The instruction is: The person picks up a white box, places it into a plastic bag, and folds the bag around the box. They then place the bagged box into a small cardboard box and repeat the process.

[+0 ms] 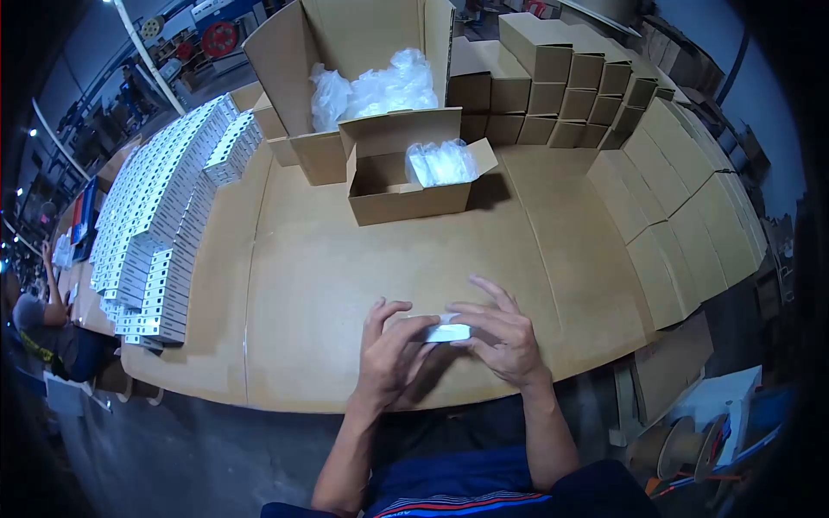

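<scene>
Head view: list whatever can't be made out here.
White item: full outline, head view; partly covered by the left hand and right hand.
Small open carton: floor beneath the plastic bundle, head view; bundle and front wall hide it.
Stacked white pieces: fine details, head view; too small.

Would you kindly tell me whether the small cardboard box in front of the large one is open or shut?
Open: the small cardboard box has its back flap raised, and translucent plastic packaging shows inside.
</scene>
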Motion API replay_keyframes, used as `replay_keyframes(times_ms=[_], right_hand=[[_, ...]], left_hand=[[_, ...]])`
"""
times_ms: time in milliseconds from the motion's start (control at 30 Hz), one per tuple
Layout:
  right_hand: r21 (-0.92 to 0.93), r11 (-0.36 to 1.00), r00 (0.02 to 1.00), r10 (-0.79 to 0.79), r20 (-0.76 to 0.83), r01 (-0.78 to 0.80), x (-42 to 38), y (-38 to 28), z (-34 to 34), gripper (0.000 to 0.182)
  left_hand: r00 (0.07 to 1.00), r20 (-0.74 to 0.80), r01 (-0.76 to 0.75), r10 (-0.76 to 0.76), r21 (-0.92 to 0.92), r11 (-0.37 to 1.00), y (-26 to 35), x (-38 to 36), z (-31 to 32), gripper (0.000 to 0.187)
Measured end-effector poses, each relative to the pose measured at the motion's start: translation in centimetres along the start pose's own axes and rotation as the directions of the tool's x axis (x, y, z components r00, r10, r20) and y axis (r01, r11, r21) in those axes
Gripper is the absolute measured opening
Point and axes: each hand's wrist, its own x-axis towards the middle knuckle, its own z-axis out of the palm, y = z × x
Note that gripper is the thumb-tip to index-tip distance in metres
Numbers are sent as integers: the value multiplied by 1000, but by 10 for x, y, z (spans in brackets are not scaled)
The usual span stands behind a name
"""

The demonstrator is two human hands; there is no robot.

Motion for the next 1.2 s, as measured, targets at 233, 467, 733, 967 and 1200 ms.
replay_keyframes(times_ms=[233,467,733,967,1200], right_hand=[[-18,997,993,78,-83,-80,8,-7,-3,42],[-108,980,947,-132,292,170,30,-7,-13,24],[-120,934,873,-262,411,337,80,-4,-22,18],[-204,970,977,-161,-137,131,155,16,-27,18],[-298,954,897,-163,-411,37,206,47,32,15]], left_hand=[[992,-26,114,-121,-190,975,-16,1,-4,46],[991,114,87,-70,-149,985,-26,19,-25,50],[992,65,121,-111,-180,976,-44,40,-38,54],[994,5,107,-109,129,986,-70,82,-41,56],[986,126,-146,105,376,915,-113,147,-7,54]])
